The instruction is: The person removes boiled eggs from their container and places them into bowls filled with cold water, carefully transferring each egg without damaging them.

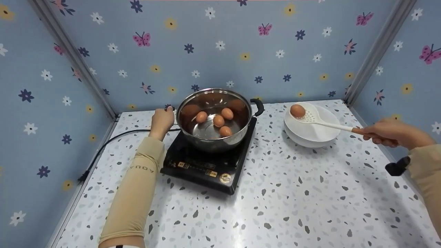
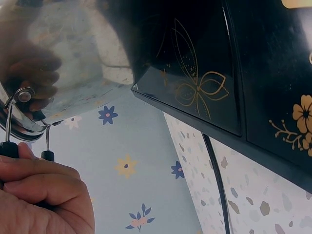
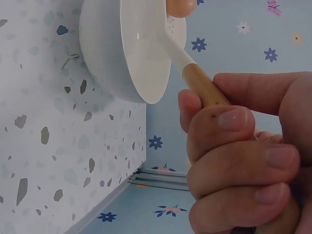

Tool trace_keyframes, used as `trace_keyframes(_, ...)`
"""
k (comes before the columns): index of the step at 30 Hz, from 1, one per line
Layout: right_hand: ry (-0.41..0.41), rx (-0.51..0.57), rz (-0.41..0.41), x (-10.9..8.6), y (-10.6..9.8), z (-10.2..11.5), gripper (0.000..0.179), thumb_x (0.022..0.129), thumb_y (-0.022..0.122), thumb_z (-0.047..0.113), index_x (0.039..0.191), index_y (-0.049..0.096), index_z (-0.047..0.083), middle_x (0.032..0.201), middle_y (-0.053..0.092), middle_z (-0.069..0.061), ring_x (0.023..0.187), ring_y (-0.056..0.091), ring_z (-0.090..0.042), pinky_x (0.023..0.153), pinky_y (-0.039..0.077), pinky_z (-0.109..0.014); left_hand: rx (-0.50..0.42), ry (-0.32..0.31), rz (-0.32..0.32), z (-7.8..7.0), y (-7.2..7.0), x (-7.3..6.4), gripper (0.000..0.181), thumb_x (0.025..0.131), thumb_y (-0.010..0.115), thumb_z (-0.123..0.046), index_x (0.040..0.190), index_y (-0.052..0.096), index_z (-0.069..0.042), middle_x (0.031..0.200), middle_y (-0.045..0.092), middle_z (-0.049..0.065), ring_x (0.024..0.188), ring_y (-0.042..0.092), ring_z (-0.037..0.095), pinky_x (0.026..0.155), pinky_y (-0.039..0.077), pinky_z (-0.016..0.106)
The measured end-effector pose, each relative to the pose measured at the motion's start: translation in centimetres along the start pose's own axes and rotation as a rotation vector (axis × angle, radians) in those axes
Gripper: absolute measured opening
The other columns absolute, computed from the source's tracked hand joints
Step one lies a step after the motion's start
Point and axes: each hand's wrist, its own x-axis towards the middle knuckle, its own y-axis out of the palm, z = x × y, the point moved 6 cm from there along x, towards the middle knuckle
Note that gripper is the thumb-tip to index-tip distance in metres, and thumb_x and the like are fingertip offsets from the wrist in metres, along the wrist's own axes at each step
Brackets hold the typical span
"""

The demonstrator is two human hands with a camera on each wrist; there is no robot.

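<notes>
My left hand (image 1: 163, 119) grips the black side handle (image 2: 9, 151) of a steel pot (image 1: 213, 141). Several brown eggs (image 1: 218, 121) lie in the bottom of the pot, which stands on a black induction cooker (image 1: 206, 172). With my right hand (image 1: 396, 132) I hold a white slotted spoon (image 1: 311, 116) by its wooden handle (image 3: 204, 87). One brown egg (image 1: 297, 111) rests in the spoon's perforated head, over the left part of a white bowl (image 1: 310, 139). In the right wrist view the fingers curl around the wood, and the bowl's rim is close to the spoon's neck.
The pot's other black handle (image 1: 257, 107) points right, toward the bowl. A black power cord (image 1: 113, 137) runs left from the cooker across the speckled table (image 1: 275, 206). Flower-patterned panels (image 1: 220, 51) rise along the back and both sides.
</notes>
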Motion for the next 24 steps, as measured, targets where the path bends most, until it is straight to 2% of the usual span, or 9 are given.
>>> trace_keyframes(7, 0.009, 0.022, -0.001, -0.14, 0.28, -0.69, 0.041, 0.115, 0.052, 0.04, 0.089, 0.076, 0.02, 0.064, 0.056, 0.008, 0.05, 0.042, -0.005, 0.051, 0.041, -0.024, 0.004, 0.002, -0.009, -0.04, 0.0, 0.05, 0.059, 0.116, 0.035, -0.03, 0.135, 0.063, 0.018, 0.145, 0.061, 0.039, 0.14, 0.058, 0.05, 0.116, 0.046, 0.06)
trace_keyframes(13, 0.006, -0.037, -0.022, -0.43, 0.67, -0.35, 0.04, 0.11, 0.061, 0.051, 0.088, 0.073, 0.02, 0.063, 0.054, 0.009, 0.05, 0.041, -0.006, 0.051, 0.04, -0.025, 0.018, 0.012, -0.002, -0.2, -0.03, -0.16, 0.058, 0.116, 0.034, -0.029, 0.13, 0.065, 0.018, 0.141, 0.063, 0.04, 0.136, 0.06, 0.052, 0.113, 0.047, 0.06)
trace_keyframes(21, 0.01, -0.056, -0.037, -0.67, 0.73, -0.08, 0.041, 0.107, 0.065, 0.054, 0.086, 0.073, 0.02, 0.064, 0.055, 0.009, 0.052, 0.042, -0.006, 0.052, 0.041, -0.026, 0.013, 0.011, 0.012, -0.18, 0.04, -0.25, 0.057, 0.117, 0.032, -0.03, 0.123, 0.068, 0.014, 0.13, 0.067, 0.037, 0.124, 0.063, 0.047, 0.11, 0.047, 0.058)
trace_keyframes(24, 0.005, -0.06, -0.045, -0.74, 0.7, -0.09, 0.039, 0.108, 0.064, 0.049, 0.087, 0.074, 0.019, 0.065, 0.056, 0.008, 0.052, 0.043, -0.006, 0.052, 0.041, -0.025, 0.008, 0.013, 0.012, -0.18, 0.02, -0.22, 0.053, 0.117, 0.032, -0.031, 0.11, 0.068, 0.008, 0.115, 0.068, 0.032, 0.111, 0.064, 0.043, 0.105, 0.049, 0.056)
